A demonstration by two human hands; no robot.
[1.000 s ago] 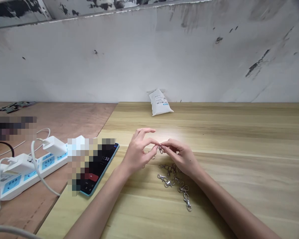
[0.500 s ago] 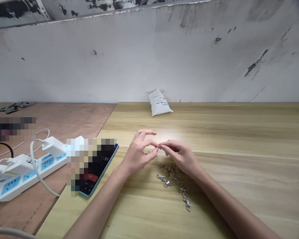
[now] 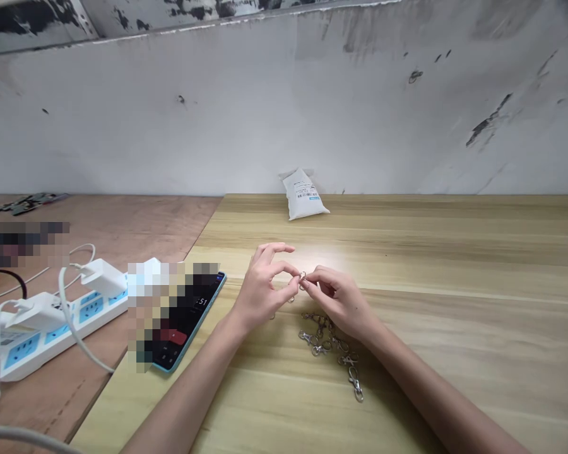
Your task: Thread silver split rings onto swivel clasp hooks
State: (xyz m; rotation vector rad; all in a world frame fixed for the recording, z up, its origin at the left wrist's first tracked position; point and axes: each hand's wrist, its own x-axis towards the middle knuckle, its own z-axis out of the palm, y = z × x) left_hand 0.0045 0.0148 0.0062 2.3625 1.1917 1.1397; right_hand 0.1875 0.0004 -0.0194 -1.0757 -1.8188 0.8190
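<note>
Head cam, the only view here: both hands are up over the pale wood tabletop, around the middle of what shows of it. The left hand has thumb and index finger pinched on a small metal piece, with the other fingers curled loosely above. The right hand pinches the same bit from the other side, so the fingertips are almost touching. Part of it looks like a ring, but the fingers cover too much to be sure.

Just nearer the viewer, by the right wrist, there's a messy bunch of silver clasps, some overlapping. One more clasp lies at the near end of the bunch. A couple of tiny ring bits peek out under the left hand.

At the back edge, by the wall, sits a white plastic packet with a barcode label. Along the left edge lies a phone, partly pixelated. Past that edge, on a browner tabletop, there's a power strip with white chargers plugged in.
</note>
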